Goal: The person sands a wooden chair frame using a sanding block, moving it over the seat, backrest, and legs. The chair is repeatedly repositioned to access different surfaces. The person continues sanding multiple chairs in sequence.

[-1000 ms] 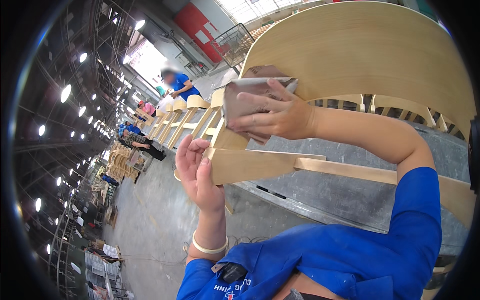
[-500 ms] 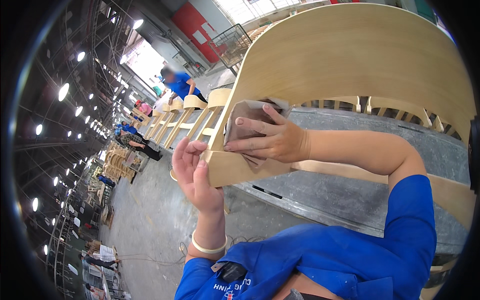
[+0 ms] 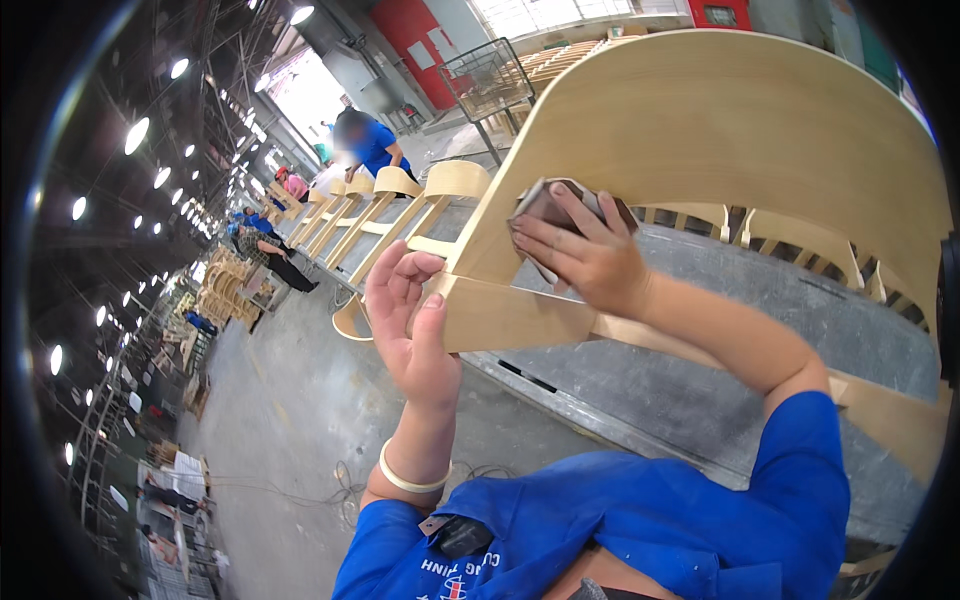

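A large curved panel of pale wood, like a chair's backrest, rises in front of me on the right. Its near left end meets a flat wooden piece at a corner. My left hand steadies that corner, fingers curled at its outer edge and the thumb against the flat piece. A folded brown-grey sheet of sandpaper lies against the panel's inner face. My right hand presses it there with spread fingers, just beyond the joint. Part of the sheet is hidden under the palm.
Below the wooden frame runs a grey worktop. More pale chair frames stand in a row to the far left, where a person in blue works. A wire cage trolley stands behind. Cables lie on the floor.
My right hand and the sandpaper have slid to the right along the panel, away from the corner joint. My left hand keeps its place at the corner. The whole view has shifted slightly.
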`<move>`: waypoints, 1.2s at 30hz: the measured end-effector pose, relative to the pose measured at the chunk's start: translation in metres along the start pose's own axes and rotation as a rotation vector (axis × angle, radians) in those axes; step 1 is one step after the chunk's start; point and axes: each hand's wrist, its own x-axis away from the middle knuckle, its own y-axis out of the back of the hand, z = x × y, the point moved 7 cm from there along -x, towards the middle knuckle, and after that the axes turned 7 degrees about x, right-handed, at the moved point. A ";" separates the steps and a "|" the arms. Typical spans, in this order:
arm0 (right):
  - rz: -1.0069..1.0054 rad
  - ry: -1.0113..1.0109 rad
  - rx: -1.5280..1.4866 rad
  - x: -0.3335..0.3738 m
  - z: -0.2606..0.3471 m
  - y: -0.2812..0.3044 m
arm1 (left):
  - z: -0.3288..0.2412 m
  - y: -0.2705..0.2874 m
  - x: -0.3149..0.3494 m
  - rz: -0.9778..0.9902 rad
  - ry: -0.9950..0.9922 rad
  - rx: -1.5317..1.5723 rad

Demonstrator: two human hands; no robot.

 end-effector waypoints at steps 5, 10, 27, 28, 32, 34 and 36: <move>-0.061 0.119 -0.047 0.003 0.021 0.011 | -0.001 0.001 0.008 -0.012 -0.009 0.050; 0.099 -0.002 -0.146 0.019 0.012 -0.006 | -0.001 -0.002 0.010 -0.011 0.013 0.042; 0.265 -0.215 0.225 0.036 -0.042 -0.002 | 0.038 -0.007 0.006 0.277 -0.055 0.147; 0.263 -0.253 0.144 0.039 -0.046 0.002 | 0.047 -0.010 0.011 0.314 -0.071 0.125; 0.414 -0.315 0.007 0.043 -0.036 0.035 | 0.094 -0.023 0.044 0.389 0.177 0.273; 0.323 -0.412 -0.131 0.036 -0.033 0.071 | 0.101 -0.021 0.053 0.410 0.200 0.212; 0.200 -0.472 -0.173 0.030 -0.028 0.108 | 0.089 -0.019 0.055 0.461 0.014 0.037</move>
